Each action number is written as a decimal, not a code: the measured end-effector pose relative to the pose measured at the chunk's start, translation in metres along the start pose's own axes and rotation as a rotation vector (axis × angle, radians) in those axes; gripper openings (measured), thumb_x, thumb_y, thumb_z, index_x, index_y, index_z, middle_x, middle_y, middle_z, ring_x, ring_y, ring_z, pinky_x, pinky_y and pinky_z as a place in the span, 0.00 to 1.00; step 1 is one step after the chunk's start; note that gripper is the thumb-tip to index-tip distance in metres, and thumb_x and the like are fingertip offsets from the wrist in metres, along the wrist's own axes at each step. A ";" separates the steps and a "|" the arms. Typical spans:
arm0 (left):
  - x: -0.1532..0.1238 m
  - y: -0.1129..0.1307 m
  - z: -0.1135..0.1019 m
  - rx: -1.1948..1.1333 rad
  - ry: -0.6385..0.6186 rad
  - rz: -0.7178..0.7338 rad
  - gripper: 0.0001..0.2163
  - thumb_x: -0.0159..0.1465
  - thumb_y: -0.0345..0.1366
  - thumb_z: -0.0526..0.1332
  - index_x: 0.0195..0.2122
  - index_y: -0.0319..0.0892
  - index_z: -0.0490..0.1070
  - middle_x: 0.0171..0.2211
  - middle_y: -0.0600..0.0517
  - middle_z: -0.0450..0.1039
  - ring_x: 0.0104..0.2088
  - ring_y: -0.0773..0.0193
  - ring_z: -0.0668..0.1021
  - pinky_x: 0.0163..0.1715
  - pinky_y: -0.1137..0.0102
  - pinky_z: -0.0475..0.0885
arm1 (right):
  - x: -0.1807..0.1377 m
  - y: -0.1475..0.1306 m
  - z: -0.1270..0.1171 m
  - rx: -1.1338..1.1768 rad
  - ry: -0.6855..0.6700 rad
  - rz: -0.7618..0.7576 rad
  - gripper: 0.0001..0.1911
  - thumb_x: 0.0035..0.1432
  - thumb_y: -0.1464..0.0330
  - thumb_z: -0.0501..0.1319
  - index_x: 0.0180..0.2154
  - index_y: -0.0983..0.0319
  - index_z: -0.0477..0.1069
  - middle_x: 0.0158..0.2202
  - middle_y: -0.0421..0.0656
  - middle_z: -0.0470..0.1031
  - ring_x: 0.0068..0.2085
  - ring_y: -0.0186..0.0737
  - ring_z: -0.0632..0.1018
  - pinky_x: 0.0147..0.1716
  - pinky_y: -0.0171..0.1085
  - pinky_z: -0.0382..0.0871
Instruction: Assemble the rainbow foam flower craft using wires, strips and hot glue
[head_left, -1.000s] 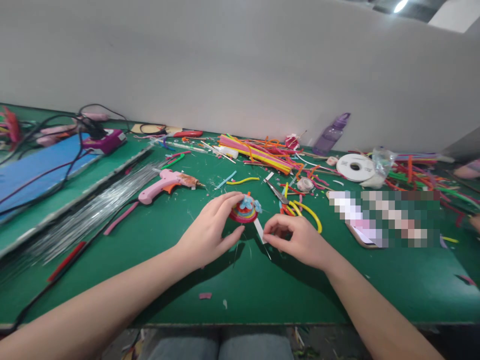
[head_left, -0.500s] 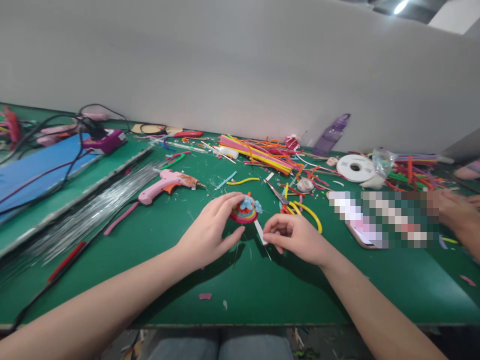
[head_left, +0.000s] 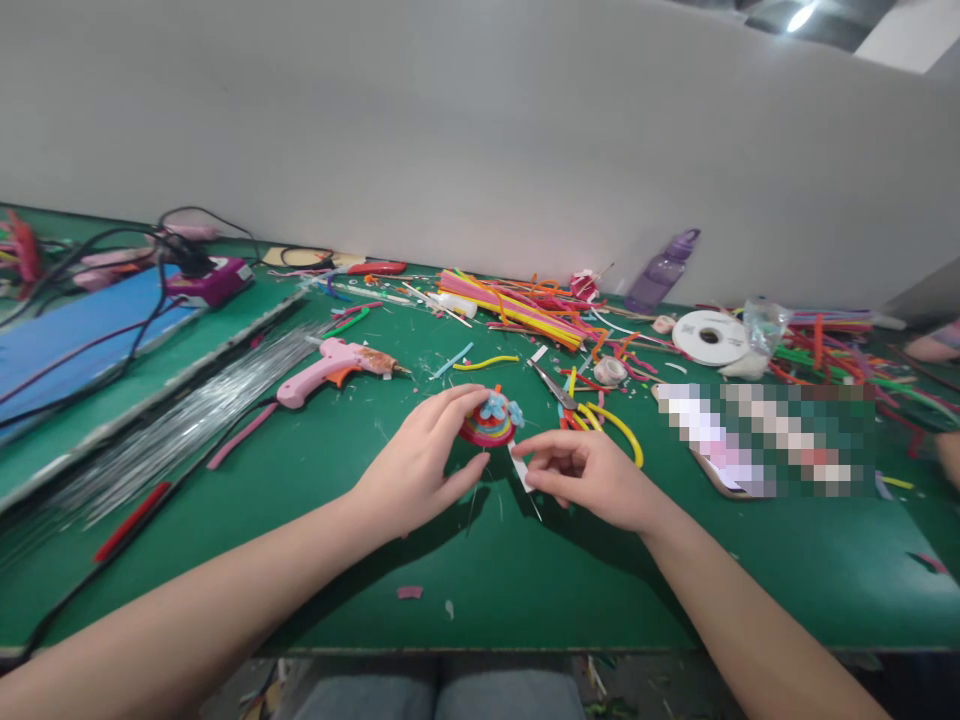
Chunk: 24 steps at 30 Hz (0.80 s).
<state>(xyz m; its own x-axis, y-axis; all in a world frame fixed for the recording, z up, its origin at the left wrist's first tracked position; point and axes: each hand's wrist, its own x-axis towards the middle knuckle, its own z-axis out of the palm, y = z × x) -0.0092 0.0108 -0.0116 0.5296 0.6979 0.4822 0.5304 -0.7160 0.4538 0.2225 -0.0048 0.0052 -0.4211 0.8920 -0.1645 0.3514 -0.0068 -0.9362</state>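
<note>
My left hand [head_left: 416,465] curls around a small coiled craft piece [head_left: 489,420] with red, yellow and blue rings and a pale blue flower on top, held just above the green table [head_left: 480,560]. My right hand [head_left: 589,475] pinches a short white paper strip [head_left: 520,468] that runs up to the piece's right edge, with its forefinger stretched toward the piece. Scissors [head_left: 556,386] with yellow loops lie just behind my right hand.
A pink glue gun [head_left: 330,366] lies left of centre beside a bundle of silver wires [head_left: 172,430]. Coloured pipe cleaners [head_left: 517,305], a tape roll [head_left: 709,336] and a purple bottle [head_left: 661,268] crowd the back. Another person's hand [head_left: 946,455] shows at the right edge.
My right hand has shifted slightly left toward the craft piece and stretched its forefinger. The other person's hand at the right reached in, then drew back to the edge.
</note>
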 end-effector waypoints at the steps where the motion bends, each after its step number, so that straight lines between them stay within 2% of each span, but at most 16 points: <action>1: 0.000 0.000 0.000 0.000 0.002 0.003 0.24 0.64 0.34 0.57 0.61 0.42 0.53 0.61 0.42 0.60 0.61 0.56 0.64 0.60 0.58 0.63 | 0.000 0.000 0.000 -0.005 -0.002 0.002 0.16 0.54 0.63 0.65 0.44 0.61 0.75 0.28 0.39 0.74 0.22 0.27 0.69 0.22 0.30 0.65; 7: 0.000 0.000 0.000 -0.001 0.008 0.005 0.24 0.64 0.34 0.56 0.61 0.43 0.52 0.60 0.42 0.61 0.61 0.55 0.65 0.59 0.56 0.64 | -0.001 0.001 -0.001 -0.040 -0.022 -0.022 0.20 0.54 0.62 0.65 0.49 0.61 0.74 0.30 0.41 0.76 0.23 0.28 0.69 0.23 0.30 0.65; 24: 0.000 0.001 0.000 0.002 0.004 0.011 0.24 0.65 0.34 0.56 0.61 0.42 0.52 0.60 0.42 0.60 0.61 0.56 0.64 0.60 0.57 0.63 | 0.000 0.002 0.001 -0.141 0.030 -0.070 0.17 0.57 0.63 0.63 0.48 0.58 0.74 0.34 0.41 0.76 0.29 0.31 0.72 0.29 0.34 0.66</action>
<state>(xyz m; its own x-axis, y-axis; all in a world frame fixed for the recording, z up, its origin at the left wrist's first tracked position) -0.0089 0.0097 -0.0111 0.5326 0.6897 0.4906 0.5257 -0.7238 0.4470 0.2222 -0.0049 0.0029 -0.4247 0.9010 -0.0890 0.4369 0.1179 -0.8917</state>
